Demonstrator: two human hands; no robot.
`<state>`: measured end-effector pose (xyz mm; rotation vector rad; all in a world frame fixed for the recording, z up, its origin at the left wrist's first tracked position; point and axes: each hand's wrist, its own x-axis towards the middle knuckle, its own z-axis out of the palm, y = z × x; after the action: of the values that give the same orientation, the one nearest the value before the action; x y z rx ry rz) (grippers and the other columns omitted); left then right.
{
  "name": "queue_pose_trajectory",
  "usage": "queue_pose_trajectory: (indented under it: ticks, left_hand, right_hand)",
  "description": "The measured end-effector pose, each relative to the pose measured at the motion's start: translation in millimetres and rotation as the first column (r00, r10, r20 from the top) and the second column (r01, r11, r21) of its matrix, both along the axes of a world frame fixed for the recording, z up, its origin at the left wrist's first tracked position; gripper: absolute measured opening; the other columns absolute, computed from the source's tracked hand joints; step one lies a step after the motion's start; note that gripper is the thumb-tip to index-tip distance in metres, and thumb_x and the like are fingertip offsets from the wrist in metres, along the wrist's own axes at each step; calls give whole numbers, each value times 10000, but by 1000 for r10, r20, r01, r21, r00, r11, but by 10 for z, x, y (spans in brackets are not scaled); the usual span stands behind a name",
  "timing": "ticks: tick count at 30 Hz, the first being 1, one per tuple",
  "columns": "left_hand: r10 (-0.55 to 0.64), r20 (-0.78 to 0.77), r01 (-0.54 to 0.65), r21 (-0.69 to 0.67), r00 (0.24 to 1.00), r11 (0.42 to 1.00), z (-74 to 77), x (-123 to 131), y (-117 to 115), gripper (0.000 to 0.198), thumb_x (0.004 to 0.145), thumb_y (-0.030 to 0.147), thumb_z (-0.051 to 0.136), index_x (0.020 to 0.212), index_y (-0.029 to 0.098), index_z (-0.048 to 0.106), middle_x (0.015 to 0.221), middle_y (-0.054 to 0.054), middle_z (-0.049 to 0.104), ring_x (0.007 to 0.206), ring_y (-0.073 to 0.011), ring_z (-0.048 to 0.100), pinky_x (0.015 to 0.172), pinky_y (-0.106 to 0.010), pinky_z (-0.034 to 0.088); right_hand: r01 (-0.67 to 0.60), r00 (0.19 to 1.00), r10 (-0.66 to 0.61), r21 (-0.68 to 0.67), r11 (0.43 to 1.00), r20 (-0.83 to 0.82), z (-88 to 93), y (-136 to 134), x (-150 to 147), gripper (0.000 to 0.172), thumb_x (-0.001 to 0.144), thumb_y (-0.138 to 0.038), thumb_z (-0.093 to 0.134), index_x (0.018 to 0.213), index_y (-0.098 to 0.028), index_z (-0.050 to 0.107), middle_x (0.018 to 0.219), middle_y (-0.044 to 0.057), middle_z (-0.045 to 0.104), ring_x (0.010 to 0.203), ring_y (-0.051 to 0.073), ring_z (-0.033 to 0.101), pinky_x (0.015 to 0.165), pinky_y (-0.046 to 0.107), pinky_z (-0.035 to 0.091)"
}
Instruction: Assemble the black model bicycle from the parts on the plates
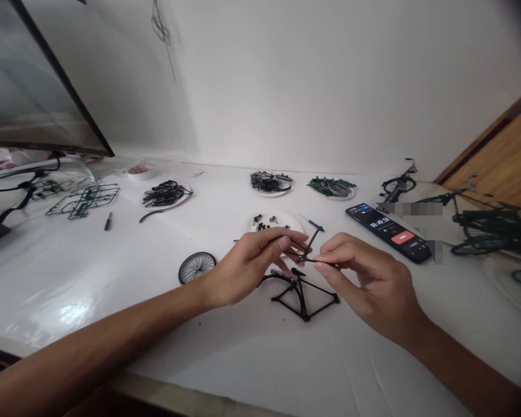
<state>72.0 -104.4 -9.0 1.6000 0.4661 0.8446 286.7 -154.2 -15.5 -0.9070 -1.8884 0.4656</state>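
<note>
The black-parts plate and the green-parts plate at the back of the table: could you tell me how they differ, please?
The black-parts plate holds black pieces and sits further left; the green-parts plate holds dark green pieces with some grey ones. Both are round white plates.

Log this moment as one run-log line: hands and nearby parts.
left hand: pinching black part | right hand: pinching black part | nearby: bike frame, wheel, phone

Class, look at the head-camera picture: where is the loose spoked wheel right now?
In the head view, the spoked model wheel sits on the white tabletop, just left of the person's left hand and up and left of the black model bicycle frame.
</note>
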Motion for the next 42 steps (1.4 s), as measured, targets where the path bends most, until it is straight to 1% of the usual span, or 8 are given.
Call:
queue_pose_trajectory:
  ticks: [4, 7, 15, 20, 24, 30, 34, 42]
  left_hand:
    - [143, 77, -154, 155, 987, 976, -29, -6, -14, 239, 1051, 237, 439, 1153, 143, 634, 1051, -86, 648, 940, -159, 637, 783, -287, 568]
    - [237, -49, -216, 264, 970, 940, -9, -36, -18, 214, 1040, 218, 427, 1124, 174, 619, 887, -33, 592, 726, -112, 543, 644, -248, 484]
    - [178, -487, -3, 338, 855, 941, 145, -58, -99, 208, 1025, 303, 434, 1133, 196, 576, 643, 51, 482, 567, -107, 423, 538, -233, 326]
    - [302, -554, 134, 612, 775, 779, 102, -67, -54, 371, 1057, 366, 417, 764, 166, 525, 602, 45, 435, 534, -93, 350, 541, -255, 266]
    - [381, -543, 178, 718, 748, 673, 66, -94, -31, 370, 1071, 333, 390, 767, 165, 517, 605, 38, 456, 512, -98, 325, 530, -269, 236]
    - [414, -539, 232, 772, 734, 592, 130, -180, -6, 349, 1072, 313, 400, 779, 160, 513, 641, 30, 522, 506, -97, 311, 532, -276, 221]
    - [455, -524, 241, 804, 720, 544, 139, -217, 35, 378, 1078, 314, 383, 741, 165, 464, 637, 28, 525, 498, -97, 320, 532, -285, 211]
    - [438, -597, 382, 786, 672, 485, 150, -231, -51, 355, 1051, 285, 413, 717, 172, 461, 634, 7, 578, 490, -114, 410, 511, -304, 195]
  right_hand:
    - [32, 999, -32, -29, 999, -9, -4, -4, 4, 138, 908, -100, 623, 866, -231, 609, 835, 17, 605, 758, 162, 584, 612, 315, 451]
    - [57, 998, -57, -19, 998, -4, -1, -6, -11, 142, 909, -98, 619, 858, -230, 612, 821, 15, 604, 741, 159, 574, 590, 312, 435]
    - [60, 996, -62, 41, 997, 59, 23, -27, -56, 159, 891, -74, 634, 880, -233, 637, 814, -1, 603, 703, 138, 566, 569, 295, 432]
    - [61, 994, -66, 56, 997, 91, 25, -21, -99, 146, 889, -90, 632, 861, -233, 632, 795, -5, 599, 665, 138, 561, 570, 299, 436]
    - [66, 991, -72, 56, 996, 115, 35, -37, -115, 141, 886, -98, 626, 836, -230, 617, 775, -9, 601, 657, 135, 552, 576, 291, 442]
    - [56, 995, -54, -27, 998, 80, 106, -67, 54, 196, 940, -273, 524, 1113, -243, 613, 997, 49, 644, 902, 210, 601, 806, 375, 516]
    - [461, 832, -461, 77, 884, 308, 39, 203, 288, 154, 978, -329, 514, 1046, -236, 617, 1021, 52, 679, 900, 208, 634, 772, 359, 534]
    - [438, 716, -410, 93, 894, 565, -201, 885, 445, 136, 871, -149, 631, 998, -146, 679, 1022, 105, 716, 1012, 258, 659, 905, 460, 521]
